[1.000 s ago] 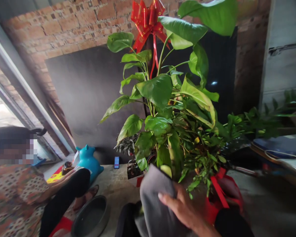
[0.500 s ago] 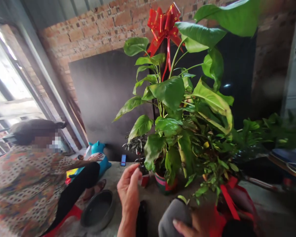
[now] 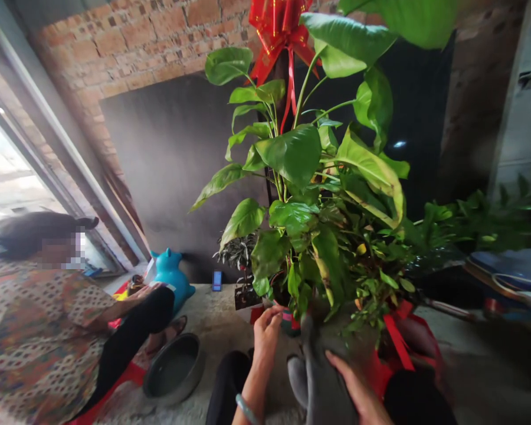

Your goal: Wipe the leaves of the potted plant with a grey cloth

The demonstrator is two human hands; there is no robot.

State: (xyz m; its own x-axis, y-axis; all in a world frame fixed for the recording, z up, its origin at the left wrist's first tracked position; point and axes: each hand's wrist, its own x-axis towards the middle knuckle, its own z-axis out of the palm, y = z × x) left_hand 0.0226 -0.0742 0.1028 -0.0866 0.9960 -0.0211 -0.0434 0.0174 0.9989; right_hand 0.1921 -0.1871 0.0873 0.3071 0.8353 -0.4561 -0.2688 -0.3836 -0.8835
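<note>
My left hand [image 3: 266, 332], with a pale bangle [image 3: 246, 409] on its wrist, reaches to the front of the plant pot [image 3: 288, 321]. Its fingertips are drawn together beside the low leaves; whether anything is between them I cannot make out. My right hand [image 3: 353, 382] grips a grey cloth [image 3: 321, 369] that hangs in folds in front of the pot, its upper edge close to the leaves. Above both hands rises a tall potted plant [image 3: 292, 156] with large green leaves, some yellowed or browned, and a red ribbon bow [image 3: 283, 38] at its top.
A person [image 3: 48, 313] in a patterned top sits at the left near a blue animal-shaped toy [image 3: 172, 274]. On the floor are a dark basin [image 3: 174, 367], a phone [image 3: 216, 281] and a small potted plant [image 3: 243, 254]. A bushy plant [image 3: 376, 295] with red ribbon stands right.
My left hand has moved right and toward the pot. The grey cloth, bunched earlier in my right hand, now hangs longer. The seated person's hand has come off the blue toy.
</note>
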